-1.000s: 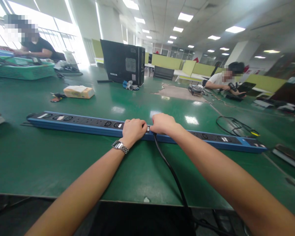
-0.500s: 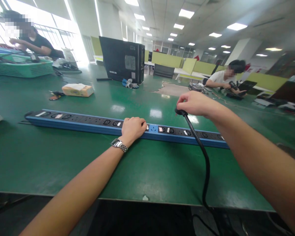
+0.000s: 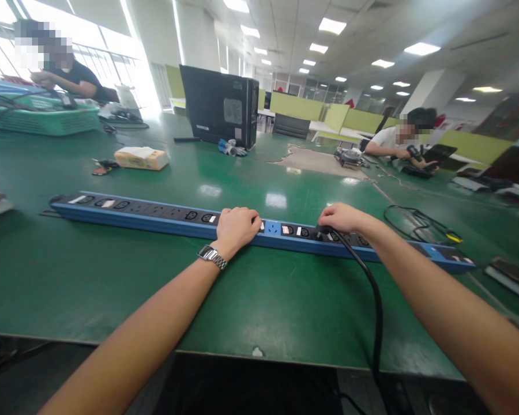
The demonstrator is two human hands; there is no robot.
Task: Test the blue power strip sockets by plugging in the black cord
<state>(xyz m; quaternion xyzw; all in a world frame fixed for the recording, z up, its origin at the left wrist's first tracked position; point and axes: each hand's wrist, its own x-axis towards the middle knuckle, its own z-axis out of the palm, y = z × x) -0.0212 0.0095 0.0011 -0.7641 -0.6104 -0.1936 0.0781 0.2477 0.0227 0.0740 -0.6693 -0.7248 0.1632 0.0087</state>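
A long blue power strip [image 3: 138, 216] with several black sockets lies across the green table [image 3: 112, 288]. My left hand [image 3: 237, 227], a metal watch on its wrist, presses down on the strip near its middle. My right hand [image 3: 341, 218] grips a black plug [image 3: 324, 231] and holds it down on the strip, a few sockets to the right of the left hand. The plug's thick black cable [image 3: 374, 305] runs back over the table's near edge. A bright blue socket [image 3: 271, 229] shows between the two hands.
A black computer tower [image 3: 218, 106] stands at the back centre, a tissue pack [image 3: 141, 158] to its left. A green basket [image 3: 43, 118] and a seated person are at far left; another person sits at back right. A loose black cable [image 3: 419, 222] lies at right.
My right hand pulled the plug out of the socket beside my left hand, lifted it, then brought it down onto the strip further right. The left hand stayed put.
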